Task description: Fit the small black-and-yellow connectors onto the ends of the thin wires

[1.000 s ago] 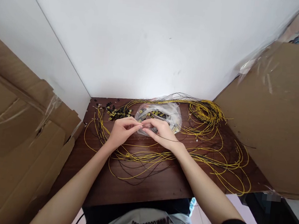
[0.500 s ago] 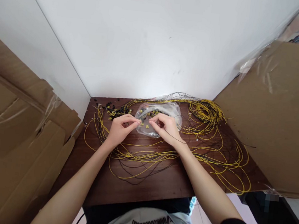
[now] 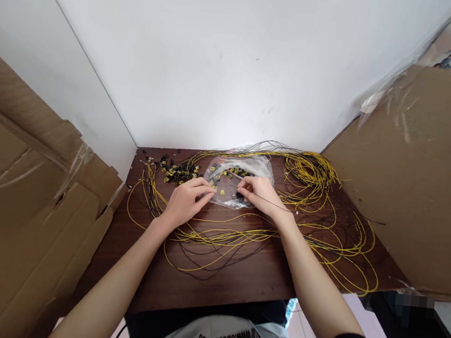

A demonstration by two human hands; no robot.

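A clear plastic bag [image 3: 230,199] with small yellow and black parts lies on the brown table. At the bag's left edge is my left hand [image 3: 188,200], its thumb and fingers pinched together on something too small to make out. My right hand [image 3: 261,194], over the right part of the bag, pinches a thin black wire that trails back across the wrist. Left of the bag sits a pile of small black and yellow parts [image 3: 180,172]. Yellow and black wires [image 3: 234,237] run under both forearms.
A coil of yellow wire [image 3: 312,170] lies at the table's back right. Cardboard stands on the left [image 3: 25,196] and the right [image 3: 421,184], with a white wall [image 3: 235,73] behind the brown table [image 3: 216,292].
My right hand has moved right, away from my left hand, with the black wire. My left hand has shifted slightly right and down.
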